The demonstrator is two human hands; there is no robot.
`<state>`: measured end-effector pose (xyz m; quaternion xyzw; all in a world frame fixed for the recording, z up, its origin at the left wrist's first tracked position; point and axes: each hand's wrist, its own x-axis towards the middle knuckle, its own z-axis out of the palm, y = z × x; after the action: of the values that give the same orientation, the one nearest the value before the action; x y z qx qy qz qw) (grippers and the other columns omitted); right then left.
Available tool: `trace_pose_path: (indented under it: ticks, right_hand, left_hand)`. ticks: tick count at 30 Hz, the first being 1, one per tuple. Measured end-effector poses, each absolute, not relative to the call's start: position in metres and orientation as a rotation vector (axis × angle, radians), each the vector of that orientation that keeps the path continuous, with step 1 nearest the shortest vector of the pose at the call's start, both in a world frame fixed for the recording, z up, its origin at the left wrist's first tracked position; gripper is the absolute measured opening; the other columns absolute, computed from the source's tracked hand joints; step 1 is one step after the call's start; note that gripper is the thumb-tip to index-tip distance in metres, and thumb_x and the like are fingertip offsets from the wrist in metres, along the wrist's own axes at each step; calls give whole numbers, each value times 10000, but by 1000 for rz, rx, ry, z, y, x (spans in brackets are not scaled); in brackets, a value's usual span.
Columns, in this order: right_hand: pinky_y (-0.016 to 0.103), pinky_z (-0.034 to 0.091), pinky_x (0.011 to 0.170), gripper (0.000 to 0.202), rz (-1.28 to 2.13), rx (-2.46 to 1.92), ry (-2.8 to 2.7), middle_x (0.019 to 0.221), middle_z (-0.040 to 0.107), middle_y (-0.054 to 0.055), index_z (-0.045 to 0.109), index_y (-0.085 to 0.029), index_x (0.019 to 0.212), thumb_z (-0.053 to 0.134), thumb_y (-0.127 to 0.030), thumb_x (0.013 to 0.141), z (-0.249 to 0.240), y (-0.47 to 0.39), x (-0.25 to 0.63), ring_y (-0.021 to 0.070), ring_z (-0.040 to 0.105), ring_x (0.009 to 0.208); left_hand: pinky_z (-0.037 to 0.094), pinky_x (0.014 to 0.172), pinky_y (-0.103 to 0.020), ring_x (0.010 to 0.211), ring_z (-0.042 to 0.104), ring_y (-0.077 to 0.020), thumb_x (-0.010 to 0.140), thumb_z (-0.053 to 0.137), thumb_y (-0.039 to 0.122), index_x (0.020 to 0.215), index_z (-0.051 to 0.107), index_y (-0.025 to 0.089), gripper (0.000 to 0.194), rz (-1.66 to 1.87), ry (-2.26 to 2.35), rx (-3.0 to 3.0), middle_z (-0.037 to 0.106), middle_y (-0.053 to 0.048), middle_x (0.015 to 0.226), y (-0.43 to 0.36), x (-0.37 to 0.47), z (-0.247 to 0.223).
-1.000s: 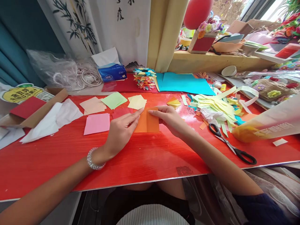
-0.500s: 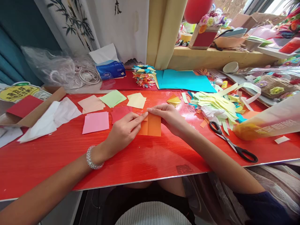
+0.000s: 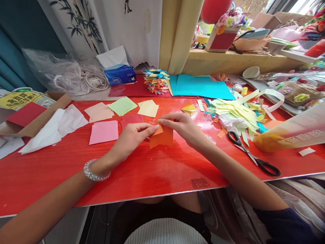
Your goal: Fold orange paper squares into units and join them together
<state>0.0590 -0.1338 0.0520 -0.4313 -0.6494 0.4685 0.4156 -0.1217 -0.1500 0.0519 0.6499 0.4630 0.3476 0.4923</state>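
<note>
An orange square of paper (image 3: 164,138) is held between my two hands over the red table, its upper left corner turned inward. My left hand (image 3: 133,137) pinches that folded corner between thumb and fingers. At the paper's top edge, my right hand (image 3: 179,127) has its fingers closed on the sheet, partly hidden behind it. Close by on the left lie dark red paper squares (image 3: 130,120) and a stack of pink squares (image 3: 103,132). Peach (image 3: 99,112), green (image 3: 123,106) and pale yellow squares (image 3: 148,108) lie farther back.
Black-handled scissors (image 3: 254,156) lie to the right, beside heaped paper strips (image 3: 233,113). A folded yellow piece (image 3: 189,108) sits beyond my right hand. At the back are a colourful folded-paper stack (image 3: 156,82), blue sheets (image 3: 203,87) and a tissue pack (image 3: 119,73).
My left hand has drawn back slightly to the left and now pinches the corner with its thumb. The orange paper has lifted and bent a little; my right hand has barely moved.
</note>
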Motion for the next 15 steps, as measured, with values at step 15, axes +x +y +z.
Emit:
trace_pose_path:
  ticks: [15]
  right_hand:
    - [235,412,590,247,1289,-1107,-1578,768,657,36,686,-147,760,670,-393,747,52,-136,56,135,559,705]
  left_hand:
    - [532,701,-281,788,651,-170,796,632,407,884,736,168,275,896,1100,1423,730,-52,857,-151,-121,47]
